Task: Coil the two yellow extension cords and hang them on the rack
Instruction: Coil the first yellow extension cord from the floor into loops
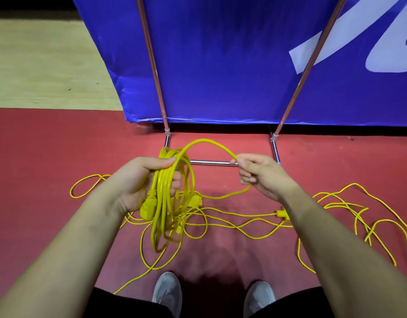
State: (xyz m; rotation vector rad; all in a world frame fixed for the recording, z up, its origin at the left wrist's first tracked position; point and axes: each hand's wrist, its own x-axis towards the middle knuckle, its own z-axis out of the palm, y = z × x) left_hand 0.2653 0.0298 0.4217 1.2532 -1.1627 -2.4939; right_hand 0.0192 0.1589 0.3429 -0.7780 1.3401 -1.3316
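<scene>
Beyond both sets of fingertips hangs a large blue fabric banner (221, 65) with white lettering. Below the fingers spreads the red floor (37, 157). The chrome tubular rack (211, 162) stands in front of the banner, its low cross bar running between the two hands just past the fingertips.

A tangle of loose yellow extension cord (244, 226) sprawls on the floor beneath and to either side of the fingers. The left hand (138, 182) has its fingers and thumb clenched round a coiled bundle of yellow extension cord (165, 198), whose loops hang down from the grip. From the top of the coil one strand arches across to the right hand (260, 175), which pinches it between thumb and curled fingers.

A yellow moulded plug (148, 208) dangles just below the left fingers. Two grey shoes (167, 292) show far below the hands.
</scene>
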